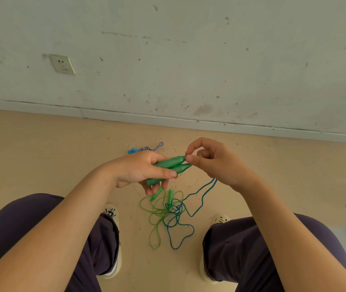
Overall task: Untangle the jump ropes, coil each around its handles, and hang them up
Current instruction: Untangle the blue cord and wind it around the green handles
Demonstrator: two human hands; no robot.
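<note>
A beige, smooth floor (41,157) speckled with small dark flecks fills the lower frame. At lower centre a thin light-green cord (154,228) with two small green handles lies tangled with a thin blue cord (180,232). Nearer the wall, at centre, lies a blue-and-white braided rope (151,147) with a bright blue handle (132,150).

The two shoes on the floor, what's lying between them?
In the head view, a tangle of green rope and blue rope lies on the floor between the left shoe and right shoe.

Bare indoor room: scuffed white wall (189,60), wall socket (63,64), beige floor (31,148)
</note>
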